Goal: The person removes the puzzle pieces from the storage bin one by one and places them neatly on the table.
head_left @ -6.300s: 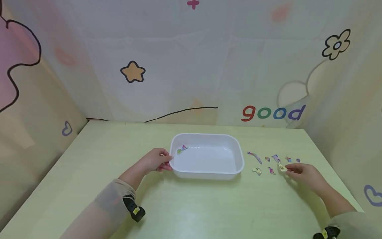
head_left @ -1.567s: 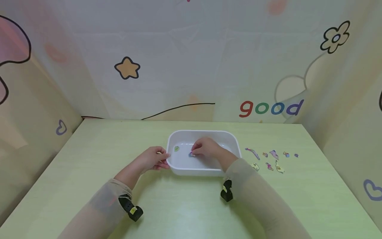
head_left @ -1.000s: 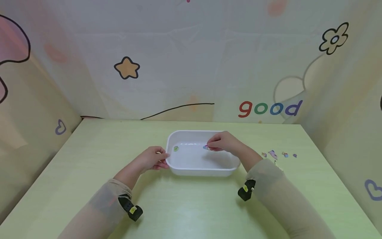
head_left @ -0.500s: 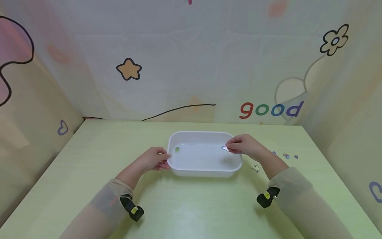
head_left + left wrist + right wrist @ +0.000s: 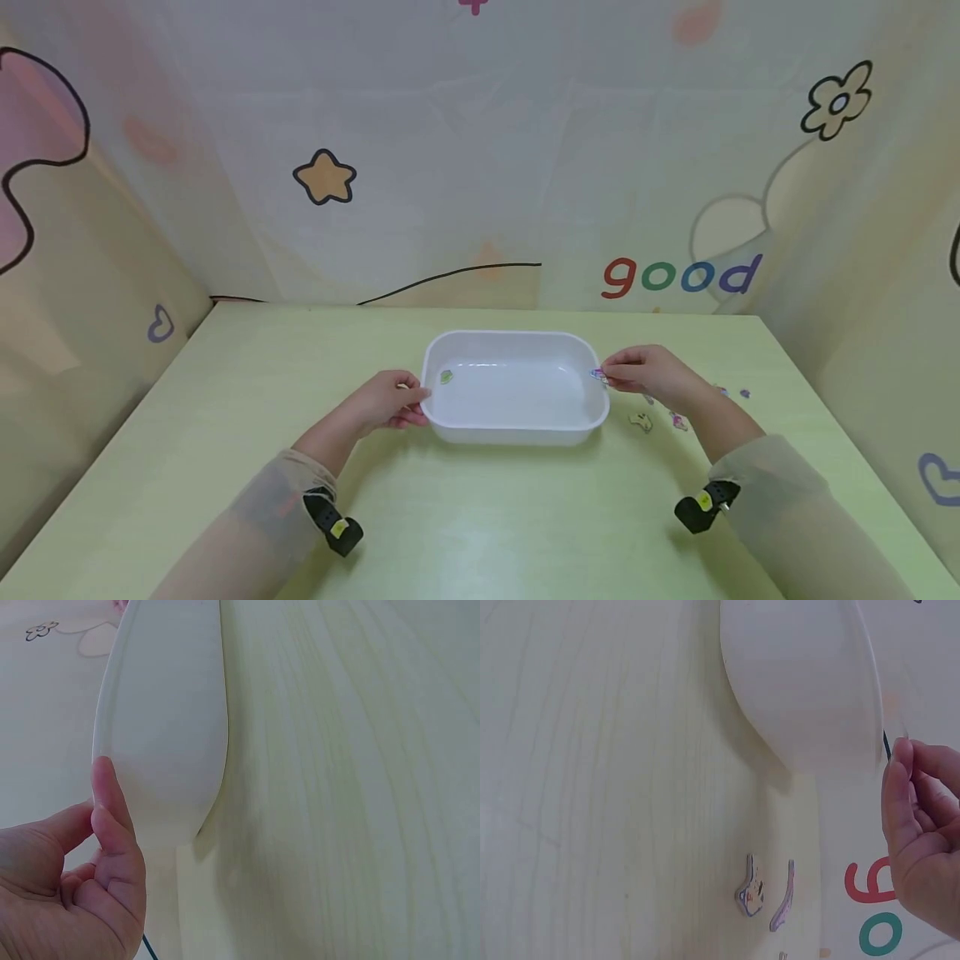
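Note:
My left hand (image 5: 386, 400) grips the left end of a white plastic tub (image 5: 517, 428), thumb and fingers on its rim, as the left wrist view also shows. My right hand (image 5: 652, 373) pinches a small, flat, multicoloured cut-out piece (image 5: 598, 375) between thumb and fingertips, right at the tub's right rim. In the right wrist view the fingers hide most of that piece. Inside the tub, toward the left, lies a small green cut-out (image 5: 447, 377).
Right of the tub, several small cut-outs lie on the pale table (image 5: 480, 517): a whitish one (image 5: 641, 422), a pink one (image 5: 678, 422), a purple one (image 5: 745, 393) and a curved purple strip (image 5: 783, 900). My right forearm hides others. A printed curtain (image 5: 450, 167) stands behind.
Since 1.6 s ago my right hand has moved right, from low inside the tub to its right rim, taking the multicoloured piece along. The green cut-out stays inside. My left hand keeps its grip.

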A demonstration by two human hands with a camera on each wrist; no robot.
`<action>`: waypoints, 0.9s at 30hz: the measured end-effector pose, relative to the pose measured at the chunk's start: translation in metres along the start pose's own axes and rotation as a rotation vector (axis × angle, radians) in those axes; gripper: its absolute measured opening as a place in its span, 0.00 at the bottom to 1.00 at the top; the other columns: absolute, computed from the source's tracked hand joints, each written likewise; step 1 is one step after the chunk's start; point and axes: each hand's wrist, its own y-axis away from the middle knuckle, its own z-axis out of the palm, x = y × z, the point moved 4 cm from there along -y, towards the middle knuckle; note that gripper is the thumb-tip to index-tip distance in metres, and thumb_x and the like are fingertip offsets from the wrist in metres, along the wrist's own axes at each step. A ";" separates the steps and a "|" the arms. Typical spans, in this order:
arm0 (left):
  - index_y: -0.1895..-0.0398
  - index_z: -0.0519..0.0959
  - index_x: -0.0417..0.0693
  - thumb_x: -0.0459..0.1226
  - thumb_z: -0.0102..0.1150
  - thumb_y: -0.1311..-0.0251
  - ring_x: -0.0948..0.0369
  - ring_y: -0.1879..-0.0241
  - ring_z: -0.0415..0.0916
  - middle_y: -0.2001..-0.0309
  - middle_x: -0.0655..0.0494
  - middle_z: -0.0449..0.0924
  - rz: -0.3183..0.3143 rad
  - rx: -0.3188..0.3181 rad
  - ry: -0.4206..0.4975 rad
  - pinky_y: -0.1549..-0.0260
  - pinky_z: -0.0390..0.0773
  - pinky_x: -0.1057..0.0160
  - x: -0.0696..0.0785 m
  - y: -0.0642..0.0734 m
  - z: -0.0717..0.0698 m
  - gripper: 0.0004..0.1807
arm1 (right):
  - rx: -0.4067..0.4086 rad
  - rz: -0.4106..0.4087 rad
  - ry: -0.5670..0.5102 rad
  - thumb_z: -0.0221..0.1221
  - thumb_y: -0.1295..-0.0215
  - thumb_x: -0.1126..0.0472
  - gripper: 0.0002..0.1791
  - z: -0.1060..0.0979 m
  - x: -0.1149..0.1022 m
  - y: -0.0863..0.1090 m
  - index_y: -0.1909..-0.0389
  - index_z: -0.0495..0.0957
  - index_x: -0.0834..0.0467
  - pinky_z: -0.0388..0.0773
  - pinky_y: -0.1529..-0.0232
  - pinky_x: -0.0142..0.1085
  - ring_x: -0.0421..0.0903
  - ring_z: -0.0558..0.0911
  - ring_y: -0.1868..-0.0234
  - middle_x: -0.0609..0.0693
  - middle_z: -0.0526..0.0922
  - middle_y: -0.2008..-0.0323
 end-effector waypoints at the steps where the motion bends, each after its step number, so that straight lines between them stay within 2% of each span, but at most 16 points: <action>1: 0.59 0.70 0.35 0.35 0.51 0.34 0.63 0.78 0.78 0.75 0.50 0.77 0.003 0.002 -0.003 0.80 0.71 0.69 0.000 0.000 0.000 0.10 | 0.002 -0.001 0.004 0.56 0.34 0.55 0.21 -0.002 0.002 0.001 0.48 0.73 0.67 0.72 0.48 0.43 0.56 0.78 0.51 0.56 0.79 0.56; 5: 0.59 0.70 0.36 0.36 0.51 0.34 0.63 0.78 0.78 0.75 0.50 0.77 0.005 0.007 -0.012 0.80 0.72 0.69 -0.001 -0.001 -0.001 0.09 | 0.013 -0.008 0.013 0.55 0.33 0.55 0.22 -0.009 0.010 0.006 0.48 0.72 0.68 0.72 0.48 0.43 0.57 0.77 0.51 0.57 0.79 0.56; 11: 0.61 0.71 0.37 0.36 0.52 0.34 0.63 0.78 0.78 0.74 0.49 0.77 -0.005 0.011 -0.006 0.79 0.73 0.69 -0.004 -0.003 -0.001 0.08 | 0.017 -0.032 -0.009 0.54 0.32 0.56 0.22 -0.019 0.022 0.017 0.48 0.70 0.71 0.75 0.53 0.36 0.54 0.78 0.54 0.58 0.79 0.58; 15: 0.60 0.71 0.37 0.36 0.52 0.34 0.62 0.78 0.78 0.74 0.49 0.78 -0.007 0.013 -0.010 0.79 0.73 0.69 -0.004 -0.002 0.000 0.09 | 0.027 -0.019 -0.034 0.54 0.32 0.56 0.23 -0.029 0.035 0.026 0.48 0.69 0.73 0.75 0.54 0.33 0.50 0.79 0.56 0.59 0.79 0.57; 22: 0.60 0.71 0.37 0.36 0.52 0.34 0.63 0.78 0.79 0.74 0.49 0.78 -0.010 0.011 -0.007 0.79 0.73 0.68 -0.003 -0.002 0.001 0.09 | 0.054 0.010 -0.068 0.52 0.31 0.59 0.24 -0.047 0.061 0.042 0.47 0.66 0.77 0.76 0.55 0.32 0.40 0.80 0.59 0.52 0.79 0.59; 27: 0.60 0.71 0.37 0.36 0.52 0.34 0.62 0.77 0.79 0.74 0.49 0.78 -0.005 0.017 -0.013 0.78 0.74 0.68 -0.005 -0.003 0.000 0.09 | 0.080 0.016 -0.100 0.52 0.31 0.61 0.24 -0.056 0.076 0.048 0.47 0.64 0.80 0.76 0.57 0.30 0.37 0.80 0.62 0.48 0.78 0.63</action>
